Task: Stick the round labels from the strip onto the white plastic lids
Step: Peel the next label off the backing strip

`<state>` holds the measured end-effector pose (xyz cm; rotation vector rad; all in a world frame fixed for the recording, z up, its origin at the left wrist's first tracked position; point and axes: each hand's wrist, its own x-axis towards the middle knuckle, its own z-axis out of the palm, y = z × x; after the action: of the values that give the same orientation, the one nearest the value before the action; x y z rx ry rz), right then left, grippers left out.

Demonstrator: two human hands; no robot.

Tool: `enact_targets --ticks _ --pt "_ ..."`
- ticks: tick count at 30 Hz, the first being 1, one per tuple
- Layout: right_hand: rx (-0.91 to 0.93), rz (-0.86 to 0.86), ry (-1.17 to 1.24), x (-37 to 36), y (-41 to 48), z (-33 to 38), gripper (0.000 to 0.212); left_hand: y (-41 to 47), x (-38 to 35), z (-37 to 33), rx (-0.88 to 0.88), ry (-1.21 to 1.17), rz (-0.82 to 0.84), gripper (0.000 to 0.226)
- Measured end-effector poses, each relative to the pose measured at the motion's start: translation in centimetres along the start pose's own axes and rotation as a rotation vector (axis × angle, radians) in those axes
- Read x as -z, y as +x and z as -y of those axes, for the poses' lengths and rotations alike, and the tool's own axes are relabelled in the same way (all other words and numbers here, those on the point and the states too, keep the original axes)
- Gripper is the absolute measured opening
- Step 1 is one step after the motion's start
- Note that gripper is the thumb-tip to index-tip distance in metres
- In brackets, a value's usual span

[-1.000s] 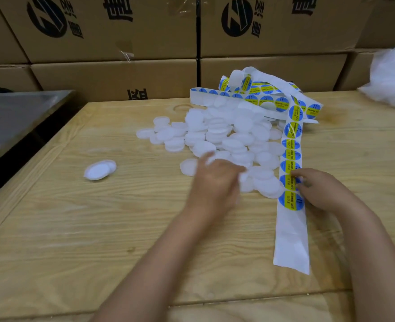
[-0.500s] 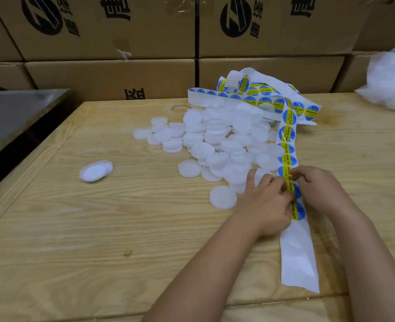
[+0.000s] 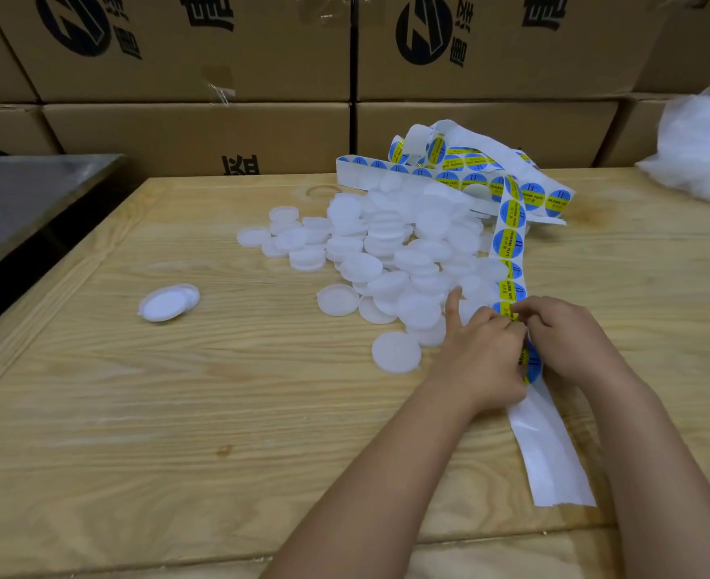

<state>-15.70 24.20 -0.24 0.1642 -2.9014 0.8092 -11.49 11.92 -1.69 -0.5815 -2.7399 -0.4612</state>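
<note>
1. Left hand [image 3: 487, 353] lies on the label strip [image 3: 549, 453] at the near right of the wooden table [image 3: 177, 411]. Its fingers curl in against the strip's left edge, and only its forefinger points straight out toward the far side.
2. Right hand [image 3: 566, 340] meets it from the right, thumb and fingertips pinching the same stretch of strip; the two hands touch there.
3. From the hands the strip runs near and right as bare white backing, ending in a ragged edge close to the table's near side.
4. Toward the far side, the strip carries round labels [image 3: 507, 243], blue with a yellow band, one after another, up to a loose tangle of strip at the far end of the table. One label [image 3: 533, 363] shows between the two hands.
5. White lids [image 3: 390, 244] lie heaped in the middle of the table, just left of the strip. A single lid [image 3: 395, 352] lies flat at the near edge of the heap, just left of the left hand.
6. Two more lids [image 3: 165, 303] lie overlapping, well apart to the left.
7. Cardboard boxes [image 3: 202, 131] are stacked along the far side, a metal surface [image 3: 23, 194] stands at the far left, and a crumpled clear plastic bag [image 3: 704, 152] sits at the far right.
</note>
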Motion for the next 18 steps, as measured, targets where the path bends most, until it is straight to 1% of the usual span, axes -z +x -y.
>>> enact_targets --ticks 4,6,7,9,11,13,15,18 --pt "-0.024 0.000 0.060 0.2 0.0 -0.2 0.035 -0.3 0.3 0.0 0.011 -0.126 -0.064 0.025" --pt "-0.020 0.003 0.096 0.2 -0.1 -0.1 0.028 -0.6 0.7 0.0 0.041 -0.234 -0.092 0.017" --pt "-0.019 0.008 0.114 0.2 -0.2 0.0 0.028 -0.8 0.9 0.0 0.046 -0.277 -0.102 0.012" --pt "-0.017 0.015 0.126 0.3 -0.2 0.1 0.039 -1.1 1.3 0.2 0.027 -0.314 -0.102 0.004" --pt "-0.014 0.010 0.119 0.4 -0.3 0.1 0.051 -1.4 1.6 0.5 0.002 -0.343 -0.088 0.004" --pt "-0.028 0.016 0.121 0.4 -0.3 0.1 0.059 -1.8 2.2 0.9 -0.009 -0.447 -0.096 0.003" --pt "-0.047 0.020 0.131 0.4 -0.3 0.2 0.061 -2.3 2.9 1.3 0.052 -0.607 -0.115 0.002" --pt "-0.028 0.030 0.061 0.2 -0.4 0.4 0.062 -3.0 3.8 2.6 0.242 -0.891 -0.149 0.005"
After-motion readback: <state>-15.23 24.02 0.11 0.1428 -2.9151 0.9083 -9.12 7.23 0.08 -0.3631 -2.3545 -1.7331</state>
